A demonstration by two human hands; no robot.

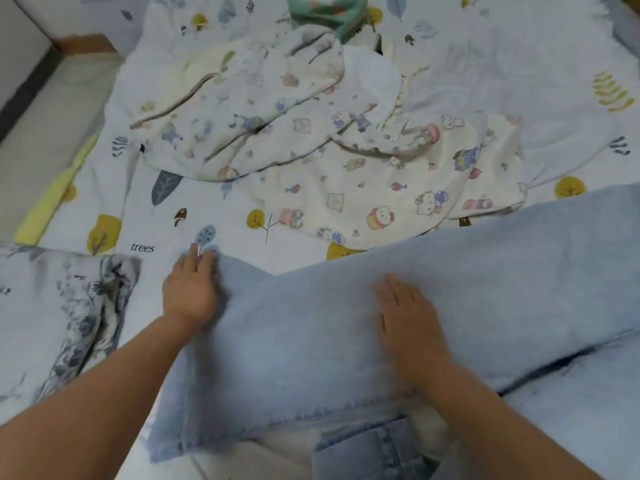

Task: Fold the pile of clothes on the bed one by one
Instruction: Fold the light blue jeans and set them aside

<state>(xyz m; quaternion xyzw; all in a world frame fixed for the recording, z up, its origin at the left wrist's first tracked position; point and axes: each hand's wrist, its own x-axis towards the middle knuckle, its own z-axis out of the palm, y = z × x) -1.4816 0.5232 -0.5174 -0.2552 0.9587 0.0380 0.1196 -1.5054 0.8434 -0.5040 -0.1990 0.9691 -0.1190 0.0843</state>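
A: Nearest, lower centre of frame: pale blue jeans (311, 341) spread across the bed (519, 81), a stitched hem along the near edge, a pocket (377, 445) at the bottom centre. One leg runs off toward the right edge.

B: Hands?

A: Both forearms enter from the bottom corners. Right hand (408, 306), centre right: palm down flat on the denim, fingers straight and together, pointing up the frame. Nothing grasped.

B: Left?

A: Left hand (190, 289), left of centre, at the jeans' left edge. Fingers extended, tips on the fabric edge; slight blur, so whether any fold is pinched I cannot tell.

B: Beside it?

A: A grey floral folded piece (76, 306) at the lower left, apart from the jeans.

B: Further back?

A: Cartoon-print garments (311, 150) lie crumpled mid-frame, touching the jeans' far edge. Beyond, at top centre, a green cloth (329, 12).
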